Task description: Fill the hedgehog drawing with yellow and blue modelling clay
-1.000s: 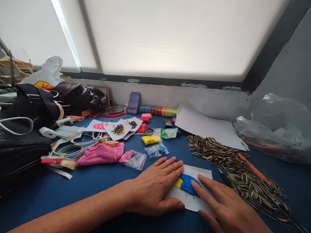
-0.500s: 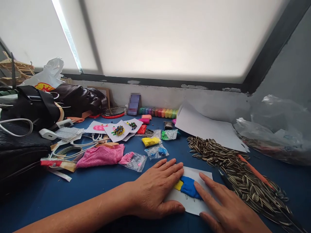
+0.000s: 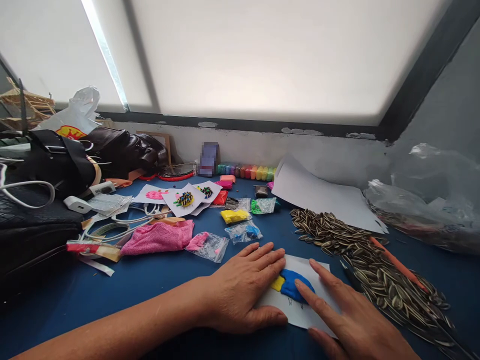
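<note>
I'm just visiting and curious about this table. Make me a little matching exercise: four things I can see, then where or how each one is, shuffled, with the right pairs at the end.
Things
1. Left hand
2. Pink cloth
3. Right hand
4. Striped seeds

Places and states
A. Index fingertip at the blue patch
B. Heaped to the right of the small paper sheet
C. Laid flat over the left part of that sheet
D. Crumpled, with a small clear bag at its right end

Right pairs: 1-C, 2-D, 3-A, 4-B
</note>
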A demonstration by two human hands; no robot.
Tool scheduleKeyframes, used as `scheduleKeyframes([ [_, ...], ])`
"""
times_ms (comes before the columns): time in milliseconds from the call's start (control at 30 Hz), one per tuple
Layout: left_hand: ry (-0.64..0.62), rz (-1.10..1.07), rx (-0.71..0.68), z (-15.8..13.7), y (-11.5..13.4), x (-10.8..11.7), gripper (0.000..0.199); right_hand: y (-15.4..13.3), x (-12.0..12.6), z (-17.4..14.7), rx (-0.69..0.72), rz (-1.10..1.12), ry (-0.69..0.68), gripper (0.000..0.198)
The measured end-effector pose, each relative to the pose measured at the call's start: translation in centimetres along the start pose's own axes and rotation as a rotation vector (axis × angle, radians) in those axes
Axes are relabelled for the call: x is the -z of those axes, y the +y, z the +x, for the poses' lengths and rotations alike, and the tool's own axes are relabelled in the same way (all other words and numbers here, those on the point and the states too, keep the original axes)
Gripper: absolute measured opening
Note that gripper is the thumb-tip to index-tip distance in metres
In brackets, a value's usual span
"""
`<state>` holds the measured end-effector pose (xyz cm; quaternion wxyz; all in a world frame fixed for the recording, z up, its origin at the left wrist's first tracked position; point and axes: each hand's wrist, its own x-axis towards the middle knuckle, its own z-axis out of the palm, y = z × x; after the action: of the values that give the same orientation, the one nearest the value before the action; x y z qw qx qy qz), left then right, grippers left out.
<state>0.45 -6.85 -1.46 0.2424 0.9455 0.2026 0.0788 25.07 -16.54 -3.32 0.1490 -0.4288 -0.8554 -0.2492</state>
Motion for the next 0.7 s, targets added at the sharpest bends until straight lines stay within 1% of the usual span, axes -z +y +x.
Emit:
scheduleKeyframes([
  [133,0.014,0.0,-0.017,0.0,-0.1,-0.1,0.082,-0.3,-0.2,0.5,-0.004,0.008,0.024,0.046],
  [233,0.016,0.002,-0.012,-0.1,-0.1,-0.2,0.083,-0.4,-0.3,1.1,0.023,-0.025,0.07,0.042],
  [333,0.023,0.001,-0.012,0.0,-0.1,-0.2,0.083,-0.4,-0.3,1.3,0.065,-0.065,0.086,0.039],
  [700,0.004,0.006,-0.004,0.0,0.0,-0.1,0.082,-0.6,-0.1,1.2,0.094,-0.088,0.055,0.04],
])
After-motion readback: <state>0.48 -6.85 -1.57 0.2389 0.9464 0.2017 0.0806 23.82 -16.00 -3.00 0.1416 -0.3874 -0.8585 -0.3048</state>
